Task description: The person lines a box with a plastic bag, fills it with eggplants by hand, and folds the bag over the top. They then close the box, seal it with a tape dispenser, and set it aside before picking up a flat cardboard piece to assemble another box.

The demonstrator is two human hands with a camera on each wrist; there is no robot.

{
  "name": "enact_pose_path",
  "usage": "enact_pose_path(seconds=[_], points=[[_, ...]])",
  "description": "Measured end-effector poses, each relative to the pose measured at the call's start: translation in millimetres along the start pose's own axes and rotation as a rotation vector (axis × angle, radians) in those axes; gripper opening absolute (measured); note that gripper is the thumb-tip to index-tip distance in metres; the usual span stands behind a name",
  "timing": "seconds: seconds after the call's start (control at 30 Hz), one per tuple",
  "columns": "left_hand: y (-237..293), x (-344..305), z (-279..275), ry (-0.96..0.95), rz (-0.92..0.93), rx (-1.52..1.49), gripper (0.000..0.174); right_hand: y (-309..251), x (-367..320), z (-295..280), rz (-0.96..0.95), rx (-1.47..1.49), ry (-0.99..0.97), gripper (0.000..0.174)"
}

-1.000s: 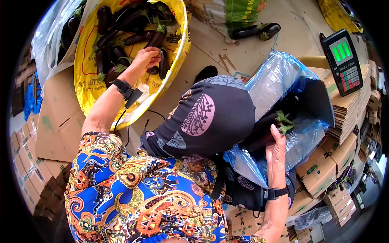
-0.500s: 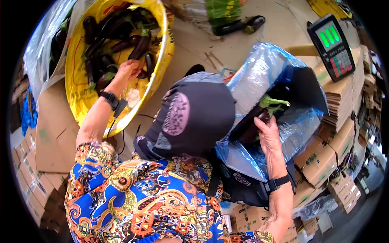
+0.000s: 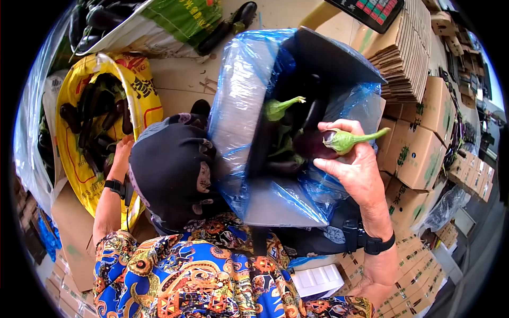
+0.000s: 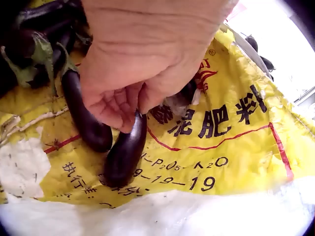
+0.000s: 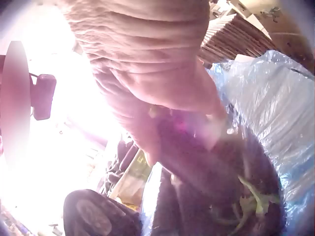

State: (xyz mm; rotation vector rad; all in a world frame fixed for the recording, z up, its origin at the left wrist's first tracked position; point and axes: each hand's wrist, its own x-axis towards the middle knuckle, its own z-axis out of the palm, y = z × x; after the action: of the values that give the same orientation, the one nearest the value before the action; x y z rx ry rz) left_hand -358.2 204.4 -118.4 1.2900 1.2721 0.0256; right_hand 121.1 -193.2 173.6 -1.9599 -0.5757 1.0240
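My right hand [image 3: 358, 164] grips a dark purple eggplant [image 3: 313, 144] near its green stem, thumb on one side and fingers on the other. It holds the eggplant over the right part of a box [image 3: 286, 204] lined with blue plastic, where more eggplants [image 3: 316, 108] lie. In the right wrist view the held eggplant [image 5: 187, 152] slants down from my fingers. My left hand [image 3: 122, 156] reaches into a basket lined with a yellow sack [image 3: 146, 87]. Its curled fingers [image 4: 110, 110] pinch the upper end of a small eggplant [image 4: 125, 160], and another eggplant [image 4: 86, 115] lies beside it.
A scale display [image 3: 376, 10] stands beyond the box, near stacked flat cardboard [image 3: 403, 58]. Closed cartons [image 3: 411, 153] line the right side. Loose eggplants [image 3: 244, 16] lie on the floor by a green and white sack [image 3: 185, 21]. A capped head [image 3: 169, 169] sits between basket and box.
The head view has swung right, bringing the box to the middle. My right hand has raised the eggplant out of the box's depth and tilted its stem rightward. My left hand stays in the basket.
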Motion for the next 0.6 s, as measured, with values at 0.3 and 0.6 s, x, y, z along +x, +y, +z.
enact_pose_path(seconds=[0.3,0.6], points=[[10.4,-24.4,27.9,-0.064,0.043,0.092,0.030,49.1,61.4,28.2,-0.842,-0.919,0.176,0.028],[27.6,-30.9,48.3,-0.100,0.077,0.052,0.031,80.0,74.4,42.4,-0.808,-1.208,0.066,0.027]])
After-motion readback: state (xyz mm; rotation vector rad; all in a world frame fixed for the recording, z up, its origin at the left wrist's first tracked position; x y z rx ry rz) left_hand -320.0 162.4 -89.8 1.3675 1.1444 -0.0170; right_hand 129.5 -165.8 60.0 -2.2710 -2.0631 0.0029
